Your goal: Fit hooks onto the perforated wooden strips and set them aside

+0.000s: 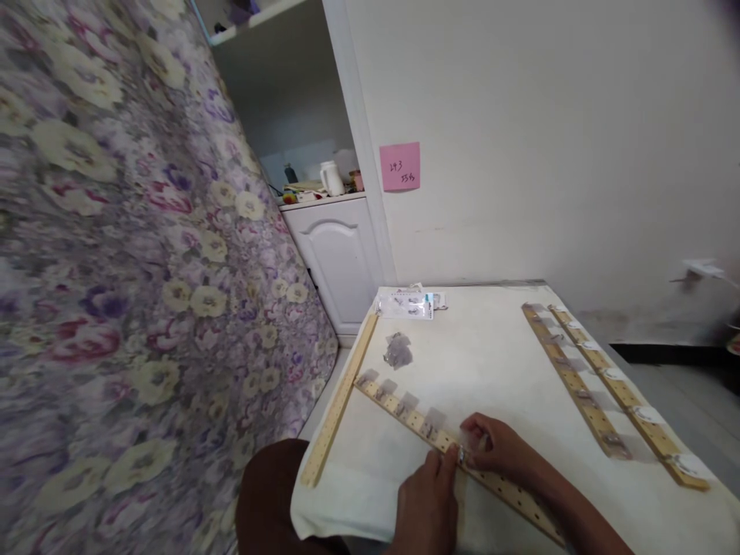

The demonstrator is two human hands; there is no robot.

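Observation:
A long wooden strip with holes (415,420) lies slantwise across the white cloth, with several small metal pieces on clear tags along its far part. My left hand (428,497) is closed at the strip's near side, fingers pressed on its edge. Just to the right, my right hand (500,447) pinches a small shiny metal piece (461,455) against the strip, beside the left fingertips. What lies under the right fingers is partly hidden. A heap of similar metal pieces in clear plastic (398,351) rests beyond the strip.
A bare wooden strip (332,420) lies along the table's left edge. Two strips bearing tagged pieces, the inner one (572,381) and outer one (621,385), lie at right. Printed packets (410,303) are at the back. A floral curtain (173,293) hangs left.

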